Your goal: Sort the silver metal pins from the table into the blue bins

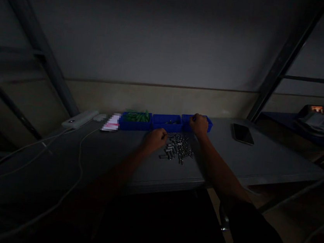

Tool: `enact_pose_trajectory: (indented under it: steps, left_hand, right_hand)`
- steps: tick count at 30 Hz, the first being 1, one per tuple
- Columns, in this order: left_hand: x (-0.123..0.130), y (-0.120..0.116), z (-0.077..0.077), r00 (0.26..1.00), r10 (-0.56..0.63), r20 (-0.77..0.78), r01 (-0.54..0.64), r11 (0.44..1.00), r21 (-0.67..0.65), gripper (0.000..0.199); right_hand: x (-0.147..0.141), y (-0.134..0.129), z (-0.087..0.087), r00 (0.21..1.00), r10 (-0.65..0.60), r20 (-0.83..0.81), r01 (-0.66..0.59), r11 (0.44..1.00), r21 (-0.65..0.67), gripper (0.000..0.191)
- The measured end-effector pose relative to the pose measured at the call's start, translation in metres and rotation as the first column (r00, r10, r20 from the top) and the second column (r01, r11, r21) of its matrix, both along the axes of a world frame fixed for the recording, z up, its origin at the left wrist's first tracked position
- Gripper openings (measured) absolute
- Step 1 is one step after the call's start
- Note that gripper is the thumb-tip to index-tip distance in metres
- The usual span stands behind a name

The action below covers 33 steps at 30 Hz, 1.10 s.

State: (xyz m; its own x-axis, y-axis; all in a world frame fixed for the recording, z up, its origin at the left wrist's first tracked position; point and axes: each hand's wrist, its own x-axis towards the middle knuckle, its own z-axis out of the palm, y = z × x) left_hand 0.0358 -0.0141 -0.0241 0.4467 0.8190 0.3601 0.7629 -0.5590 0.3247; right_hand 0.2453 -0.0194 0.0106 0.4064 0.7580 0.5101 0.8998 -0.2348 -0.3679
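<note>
Several small metal parts (180,147) lie in a loose pile on the grey table. My left hand (155,139) is closed at the pile's upper left edge, its fingertips together on something I cannot make out. Over the right blue bin (210,124) is my right hand (199,125), its fingers curled; what they hold, if anything, is hidden. The middle blue bin (166,126) has a few small metal pieces inside. Green pieces (136,116) fill the left blue bin (136,126).
A dark phone (242,134) lies on the table (265,160) at the right. A white power strip (80,119) with cables stands at the left, near a pink and white card (111,122). Metal frame posts rise on both sides.
</note>
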Motion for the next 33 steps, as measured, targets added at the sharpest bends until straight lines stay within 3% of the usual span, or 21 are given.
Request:
enact_pose_trajectory:
  steps: [8,15,18,20,22,25,28,33]
  left_hand:
    - [-0.002,0.003,0.000,0.994,-0.002,0.111,-0.002,0.999,0.038,0.017]
    - [-0.001,0.005,-0.001,0.973,-0.027,0.229,0.025,1.000,0.014,0.017]
    - [-0.001,0.008,0.000,0.947,-0.005,0.321,0.013,1.000,-0.023,0.017]
    - [-0.002,0.010,0.002,0.922,0.027,0.387,0.000,0.998,-0.069,0.017]
    - [-0.004,0.012,0.005,0.891,0.056,0.451,-0.004,0.993,-0.117,0.018]
    - [-0.007,0.014,0.010,0.846,0.089,0.525,0.005,0.985,-0.175,0.022]
    - [-0.009,0.015,0.013,0.823,0.088,0.561,0.034,0.979,-0.203,0.027]
    - [-0.007,0.016,0.011,0.803,0.070,0.592,0.058,0.979,-0.195,0.030]
  right_hand:
    - [-0.002,-0.001,0.000,1.000,-0.028,-0.004,0.028,1.000,-0.014,0.030]
    - [0.001,-0.004,0.001,0.998,-0.046,-0.036,0.048,0.997,0.057,0.034]
    - [-0.003,-0.004,0.006,0.998,0.017,-0.058,-0.008,0.990,0.140,0.038]
    - [-0.010,-0.005,0.010,0.985,0.164,-0.059,-0.152,0.974,0.166,0.037]
    - [-0.022,-0.007,0.013,0.925,0.379,-0.042,-0.369,0.917,0.149,0.033]
    - [-0.044,-0.010,0.012,0.780,0.626,0.010,-0.624,0.776,0.085,0.030]
    - [-0.060,-0.012,0.007,0.694,0.718,0.042,-0.719,0.692,0.058,0.027]
    - [-0.066,-0.010,0.001,0.642,0.765,0.061,-0.767,0.638,0.066,0.020]
